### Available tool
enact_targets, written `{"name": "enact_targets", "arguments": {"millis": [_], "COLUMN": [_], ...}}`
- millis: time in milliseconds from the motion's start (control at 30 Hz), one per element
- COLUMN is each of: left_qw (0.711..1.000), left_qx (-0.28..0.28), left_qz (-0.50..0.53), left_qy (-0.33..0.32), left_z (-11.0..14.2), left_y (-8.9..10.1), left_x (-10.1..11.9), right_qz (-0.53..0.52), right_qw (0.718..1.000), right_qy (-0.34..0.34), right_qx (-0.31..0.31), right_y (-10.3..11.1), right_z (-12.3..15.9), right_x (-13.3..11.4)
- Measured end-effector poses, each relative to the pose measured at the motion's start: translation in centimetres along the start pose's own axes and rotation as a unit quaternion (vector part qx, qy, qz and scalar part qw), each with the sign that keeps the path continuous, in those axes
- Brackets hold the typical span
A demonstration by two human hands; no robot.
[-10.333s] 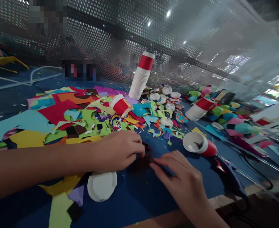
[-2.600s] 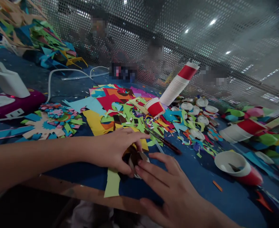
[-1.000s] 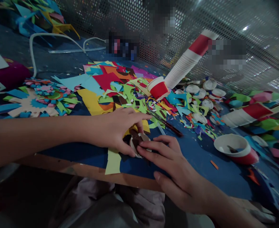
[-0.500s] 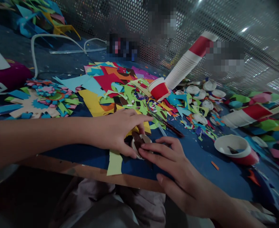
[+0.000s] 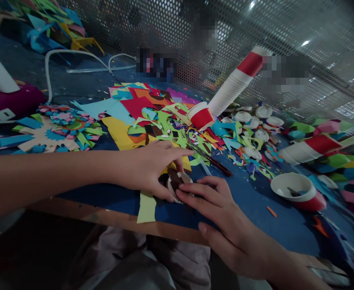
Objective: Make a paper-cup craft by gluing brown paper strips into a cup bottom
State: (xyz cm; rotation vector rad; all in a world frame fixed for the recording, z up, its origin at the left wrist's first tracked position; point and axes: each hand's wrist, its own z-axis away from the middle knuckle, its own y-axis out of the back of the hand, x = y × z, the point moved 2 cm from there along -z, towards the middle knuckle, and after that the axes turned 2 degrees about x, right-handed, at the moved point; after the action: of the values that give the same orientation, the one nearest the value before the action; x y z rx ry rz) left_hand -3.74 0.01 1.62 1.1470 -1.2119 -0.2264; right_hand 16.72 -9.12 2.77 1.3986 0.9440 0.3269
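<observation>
At the table's near edge, my left hand (image 5: 153,167) curls its thumb and fingers around a small round white paper cup bottom (image 5: 188,177), gripping it by the rim. A piece of brown paper (image 5: 174,177) lies across its inside. From the right, my right hand (image 5: 225,219) reaches in with fingers stretched and apart, two fingertips pressing on the brown paper. Its thumb stands away from the cup bottom. Just beyond the hands lie scissors with dark handles (image 5: 219,164). A pale green paper strip (image 5: 147,207) sticks out below my left hand.
Coloured paper scraps (image 5: 137,108) cover the blue table (image 5: 249,225). A leaning cup stack (image 5: 234,86), a red-and-white cup (image 5: 201,116) and several white cup bottoms (image 5: 243,117) stand behind. At right is an open cup (image 5: 299,191); at left, a purple device (image 5: 17,98) and paper flowers (image 5: 59,125).
The camera view has shifted very slightly. Both hands, the cup bottom and the brown paper keep nearly the same positions.
</observation>
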Motion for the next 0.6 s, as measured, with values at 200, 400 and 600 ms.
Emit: {"name": "enact_targets", "arguments": {"millis": [200, 400, 600], "left_qw": [1.0, 1.0, 0.999], "left_qx": [0.003, 0.015, 0.023], "left_qz": [0.004, 0.004, 0.003], "left_qy": [-0.005, -0.023, -0.025], "left_z": [0.0, 0.0, 0.0], "left_y": [0.0, -0.3, -0.4], "left_x": [0.0, -0.6, -0.5], "right_qz": [0.018, 0.017, 0.03], "right_qw": [0.999, 0.999, 1.0], "right_qy": [-0.019, -0.021, -0.009], "right_qx": [-0.021, -0.024, -0.003], "right_y": [0.1, 0.2, 0.1], "right_z": [-1.5, -1.0, -0.5], "right_x": [0.3, 0.0, -0.2]}}
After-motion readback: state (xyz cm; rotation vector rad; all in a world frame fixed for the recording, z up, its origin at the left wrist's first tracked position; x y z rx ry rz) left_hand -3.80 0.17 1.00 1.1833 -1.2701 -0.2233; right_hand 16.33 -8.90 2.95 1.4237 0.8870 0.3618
